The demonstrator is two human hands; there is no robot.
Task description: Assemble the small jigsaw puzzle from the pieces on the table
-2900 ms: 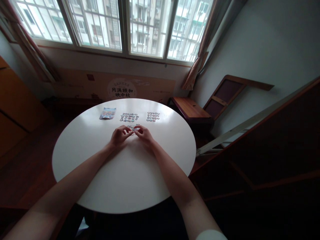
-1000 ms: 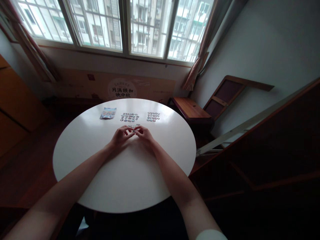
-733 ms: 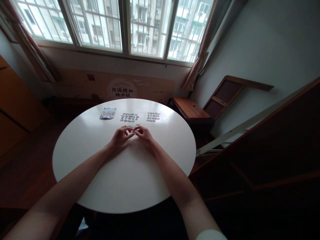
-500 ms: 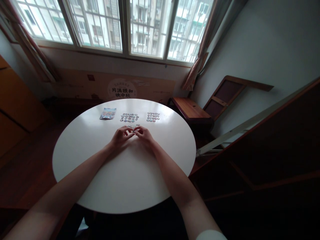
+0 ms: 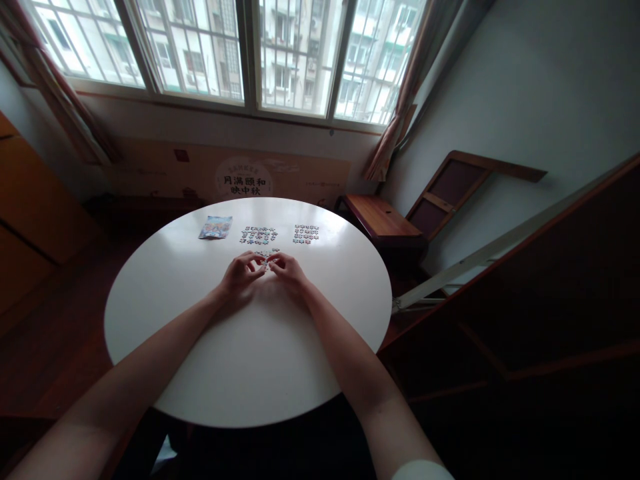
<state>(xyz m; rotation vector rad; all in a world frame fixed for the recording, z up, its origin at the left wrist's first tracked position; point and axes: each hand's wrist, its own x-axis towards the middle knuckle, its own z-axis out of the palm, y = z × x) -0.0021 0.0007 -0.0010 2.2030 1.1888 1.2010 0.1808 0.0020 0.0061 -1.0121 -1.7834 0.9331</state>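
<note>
the person leans over a round white bench [image 5: 210, 373], both bare forearms laid across it and meeting near the middle. the left hand [image 5: 239, 275] and the right hand [image 5: 290, 270] sit knuckles up, just beside each other, fingertips turned inward so they touch. between those fingertips is a tiny puzzle piece [image 5: 265, 263], held just above the bench top. each grip is closed down to a narrow pinch, thumb against forefinger, with the other fingers curled under. from here the piece is too small to tell whether it is one bit or two pressed together, or how much of it each hand has.

just beyond the fingertips a few loose pieces [image 5: 270, 253] lie on the bench. farther toward the window side, two neat patches of pieces are spread flat in rows: one patch [image 5: 259, 235] straight ahead of the left hand, the other patch [image 5: 306, 233] to its right, with a bare gap between them. left of both lies a small colourful card [image 5: 215, 227], flat and a little askew, well apart from the hands.

behind the bench a printed cardboard sheet [image 5: 240, 179] leans under the window [image 5: 250, 53], and a wooden seat [image 5: 383, 220] stands off the bench's right edge.
</note>
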